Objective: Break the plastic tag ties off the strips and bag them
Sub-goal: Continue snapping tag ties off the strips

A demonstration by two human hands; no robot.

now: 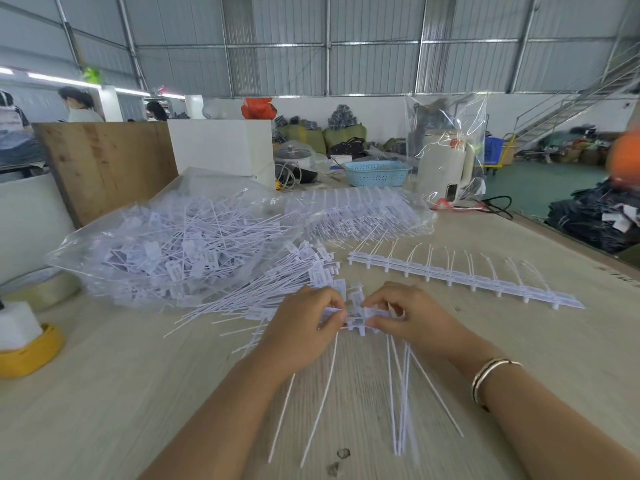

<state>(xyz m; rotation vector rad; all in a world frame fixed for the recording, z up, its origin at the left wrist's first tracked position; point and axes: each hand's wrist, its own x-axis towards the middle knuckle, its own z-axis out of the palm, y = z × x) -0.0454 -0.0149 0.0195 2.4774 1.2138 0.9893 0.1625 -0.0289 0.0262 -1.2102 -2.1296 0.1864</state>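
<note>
Both hands meet over a short white strip piece [358,320] at the table's middle. My left hand [304,323] pinches a tag tie at the strip's left end, and my right hand [412,317] grips the strip's right part. Long thin tie tails [401,393] hang from the strip toward me. A loose pile of separated tag ties [277,289] lies just left of the hands. Behind it, a clear plastic bag [166,244] holds many separated ties. A full strip [460,278] with ties attached lies to the right, beyond my right hand.
A second clear bag of stacked strips [363,213] sits behind the pile. A blue basket [375,173], a white kettle [443,164] in clear plastic, a tape roll [41,289], a yellow holder [31,351] and a plywood board [104,164] ring the table. People stand far left.
</note>
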